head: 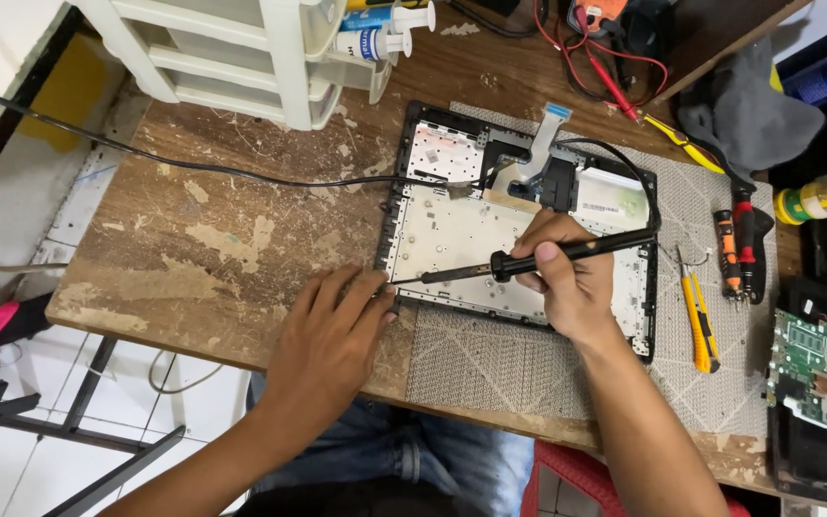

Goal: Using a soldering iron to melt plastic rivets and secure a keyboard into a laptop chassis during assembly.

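An opened laptop case (476, 225) with a bare silver metal inner plate lies on a grey mat (691, 373) on the worn wooden table. My right hand (567, 278) grips a black soldering iron (538, 258), its tip pointing left onto the metal plate near the case's lower left part. My left hand (327, 335) lies flat with fingers spread, its fingertips pressing the lower left corner of the case. The iron's black cord (624, 163) loops up over the case.
A yellow utility knife (699, 321) and red-black screwdrivers (734, 254) lie right of the case. A green circuit board (820, 369) sits at the far right. White plastic drawers (241, 53), tubes (375, 29), red wires (614, 72), a grey cloth (748, 110) stand behind.
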